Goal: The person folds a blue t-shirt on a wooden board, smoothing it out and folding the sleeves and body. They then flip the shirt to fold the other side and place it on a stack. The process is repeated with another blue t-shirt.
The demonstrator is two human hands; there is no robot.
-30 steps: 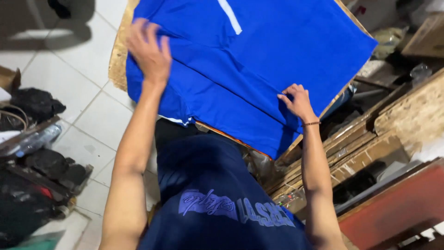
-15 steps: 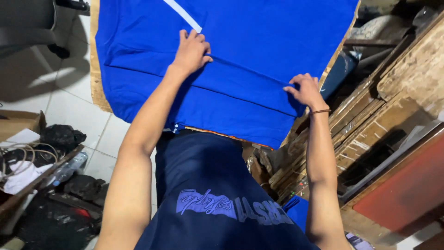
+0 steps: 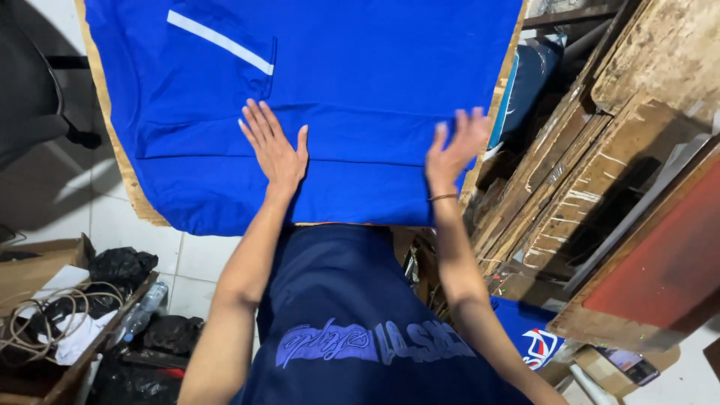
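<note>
A bright blue garment (image 3: 360,82) with a white stripe lies spread flat on a brown board (image 3: 124,172). My left hand (image 3: 274,146) rests palm down on the cloth near its middle, fingers spread. Blurred by motion, my right hand (image 3: 454,150) hovers with its fingers apart over the cloth's right edge; it wears a thin wristband. Neither hand holds anything. My dark blue shirt fills the bottom centre.
Stacked worn wooden boards and cardboard (image 3: 600,165) crowd the right side, with a red panel (image 3: 667,262) below them. At the lower left, a cardboard box (image 3: 37,300) with cords, dark bags and a plastic bottle (image 3: 142,311) sit on the white tiled floor.
My left hand has slid from the garment's far left toward its middle. My right hand has lifted and moved along the right edge. The view has shifted so the garment sits squarer.
</note>
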